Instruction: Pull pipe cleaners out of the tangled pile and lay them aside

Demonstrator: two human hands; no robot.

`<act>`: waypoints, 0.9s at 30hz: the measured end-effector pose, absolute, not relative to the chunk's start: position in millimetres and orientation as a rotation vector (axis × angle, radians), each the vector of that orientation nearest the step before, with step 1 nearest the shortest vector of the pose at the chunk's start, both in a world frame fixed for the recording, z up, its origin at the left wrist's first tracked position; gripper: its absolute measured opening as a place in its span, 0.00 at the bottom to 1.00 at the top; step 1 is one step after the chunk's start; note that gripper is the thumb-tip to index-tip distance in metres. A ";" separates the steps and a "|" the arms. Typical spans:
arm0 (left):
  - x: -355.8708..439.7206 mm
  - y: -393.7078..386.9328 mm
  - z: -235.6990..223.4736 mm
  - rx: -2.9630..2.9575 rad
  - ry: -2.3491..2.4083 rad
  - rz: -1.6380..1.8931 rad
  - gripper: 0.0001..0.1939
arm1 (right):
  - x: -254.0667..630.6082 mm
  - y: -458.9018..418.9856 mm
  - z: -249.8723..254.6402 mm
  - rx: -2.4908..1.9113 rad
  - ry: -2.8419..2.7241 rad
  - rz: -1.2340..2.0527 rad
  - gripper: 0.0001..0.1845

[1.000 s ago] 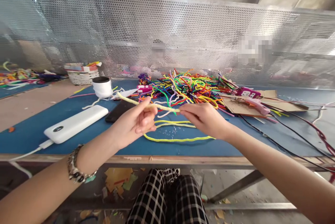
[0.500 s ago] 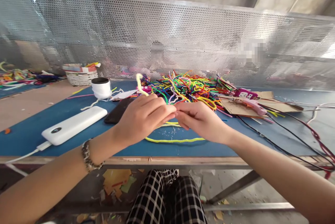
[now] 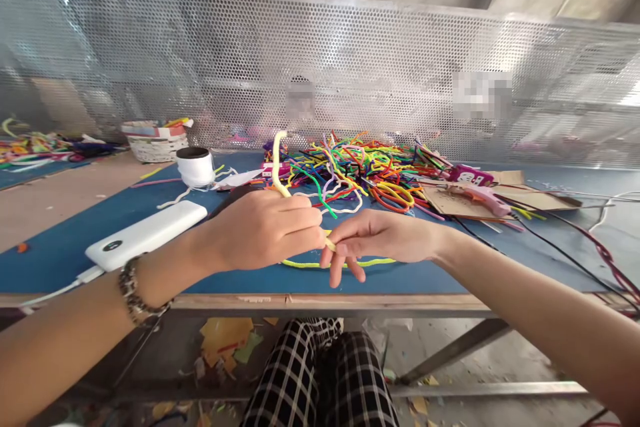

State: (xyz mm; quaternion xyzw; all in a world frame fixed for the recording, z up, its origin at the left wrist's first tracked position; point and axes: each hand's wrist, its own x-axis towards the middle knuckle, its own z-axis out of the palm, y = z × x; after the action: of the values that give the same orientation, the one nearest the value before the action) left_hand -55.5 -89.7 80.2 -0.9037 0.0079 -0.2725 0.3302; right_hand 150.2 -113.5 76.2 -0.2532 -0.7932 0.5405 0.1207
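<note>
Gripping pale yellow pipe cleaner (image 3: 278,167) in left hand (image 3: 265,230), right hand (image 3: 385,240) fingers pinching its end, above table edge (image 3: 300,299)

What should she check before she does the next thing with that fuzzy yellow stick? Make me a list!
1. Left hand grips the pale yellow pipe cleaner: ok, fist closed round it, long end sticking up.
2. Right hand has the short lower end: ok, fingertips pinch it beside the left hand.
3. Stick free of the coloured pipe cleaner pile: ok, the pile lies behind it.
4. Spare yellow-green pipe cleaner within reach: ok, lying on the blue mat under the hands.
5. Glue gun out of the way: ok, on cardboard to the right.
6. Glue gun hot: cannot tell.
</note>
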 end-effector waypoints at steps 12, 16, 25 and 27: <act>-50.5 -104.1 76.8 -2.789 -0.524 -0.902 0.13 | 146.3 -145.9 79.4 -0.785 -2.493 -0.981 0.16; -49.2 -113.7 83.2 -3.032 -0.761 -0.918 0.14 | 151.5 -149.7 83.2 -0.668 -2.473 -1.275 0.15; -53.1 -103.7 93.8 -3.084 -0.806 -0.838 0.14 | 153.3 -133.0 90.1 -0.773 -2.427 -1.020 0.15; -52.9 -104.2 94.2 -2.795 -0.726 -0.861 0.14 | 152.8 -127.7 90.4 -0.795 -2.419 -0.818 0.15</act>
State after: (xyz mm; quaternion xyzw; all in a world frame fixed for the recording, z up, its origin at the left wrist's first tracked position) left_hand -52.9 -104.2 94.2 -0.9256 -0.2405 -0.2851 0.0642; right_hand 152.8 -127.7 90.4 -0.2891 -0.8799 -0.2977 0.2316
